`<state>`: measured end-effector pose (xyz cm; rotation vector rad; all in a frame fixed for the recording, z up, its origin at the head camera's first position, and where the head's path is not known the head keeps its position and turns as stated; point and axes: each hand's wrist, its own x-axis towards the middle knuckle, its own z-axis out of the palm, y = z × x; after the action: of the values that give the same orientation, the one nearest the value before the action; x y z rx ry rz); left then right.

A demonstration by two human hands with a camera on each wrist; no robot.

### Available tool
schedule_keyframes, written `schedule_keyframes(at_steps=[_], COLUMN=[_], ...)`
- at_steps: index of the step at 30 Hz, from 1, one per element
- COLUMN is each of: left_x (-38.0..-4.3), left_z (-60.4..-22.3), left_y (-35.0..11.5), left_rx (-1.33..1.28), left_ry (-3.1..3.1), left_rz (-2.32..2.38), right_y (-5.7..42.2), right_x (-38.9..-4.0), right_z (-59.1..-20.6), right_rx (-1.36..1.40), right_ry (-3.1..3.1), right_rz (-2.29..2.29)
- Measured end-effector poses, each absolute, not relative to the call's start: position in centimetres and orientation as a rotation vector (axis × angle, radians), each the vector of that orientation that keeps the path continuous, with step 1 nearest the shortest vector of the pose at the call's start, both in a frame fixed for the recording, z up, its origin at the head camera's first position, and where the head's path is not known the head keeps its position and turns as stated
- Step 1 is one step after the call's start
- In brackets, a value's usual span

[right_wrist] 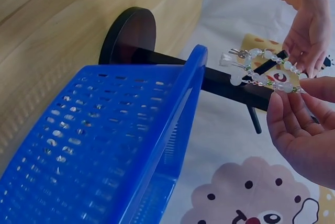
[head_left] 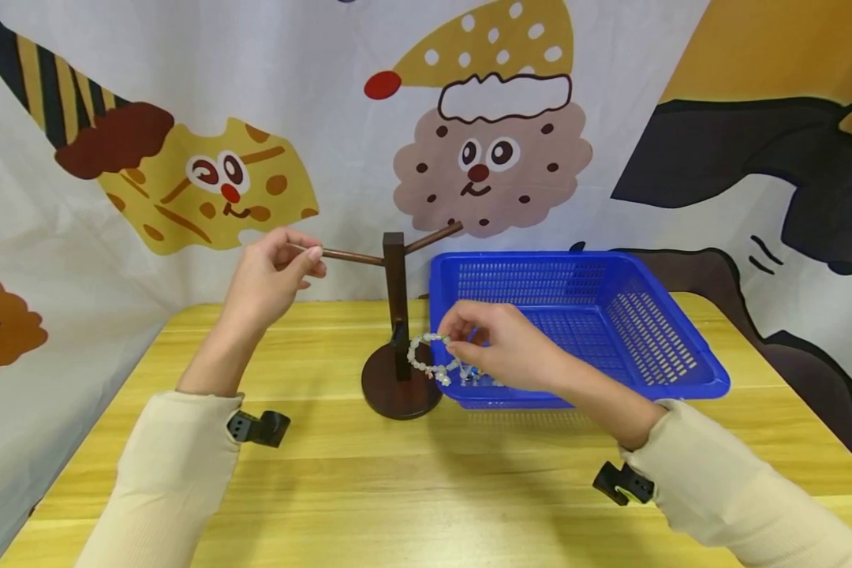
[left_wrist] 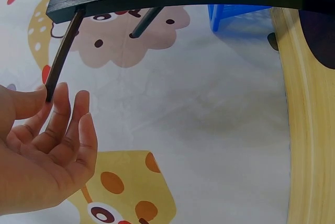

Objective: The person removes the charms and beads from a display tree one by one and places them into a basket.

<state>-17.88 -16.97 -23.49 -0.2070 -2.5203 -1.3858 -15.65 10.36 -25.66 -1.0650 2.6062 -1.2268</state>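
Observation:
A dark wooden stand with a round base and thin side pegs stands on the table. My left hand pinches the outer end of its left peg, thumb against fingertips, as the left wrist view also shows on the peg. Between thumb and fingers, my right hand holds a bracelet of pale, translucent beads with small charms. It hangs just in front of the post, at the basket's near left corner. In the right wrist view the bracelet dangles from the fingertips.
A blue plastic basket with perforated walls sits right of the stand. Small beaded pieces show at its near left corner, partly behind my right hand. Behind the wooden table hangs a cloth with cartoon prints.

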Motion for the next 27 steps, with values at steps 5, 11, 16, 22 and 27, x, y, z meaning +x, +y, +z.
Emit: schedule_keyframes(at_steps=[5, 11, 16, 22, 27], left_x=[-17.9, -17.9, -17.9, -17.9, -18.0], left_z=[-23.5, -23.6, -23.5, -23.6, -23.6], left_y=[-17.0, -17.0, -17.0, -16.9, -16.9], left_rx=[-0.200, -0.197, -0.200, -0.190, -0.182], left_ry=[-2.519, -2.519, -2.518, -2.512, -2.511], left_rz=[-1.391, -1.398, -1.404, -1.400, -1.390], right_y=[11.1, 12.2, 13.3, 14.4, 15.2], right_x=[-15.8, -16.0, -16.1, -16.2, -16.2], right_z=[-25.9, -26.3, -26.6, -27.1, -27.7], right_rx=[-1.055, -1.049, -1.010, -0.945, -0.906], right_ry=[2.621, 2.649, 2.678, 2.695, 2.696], right_rz=[-1.200, -1.198, -1.182, -1.159, -1.150])
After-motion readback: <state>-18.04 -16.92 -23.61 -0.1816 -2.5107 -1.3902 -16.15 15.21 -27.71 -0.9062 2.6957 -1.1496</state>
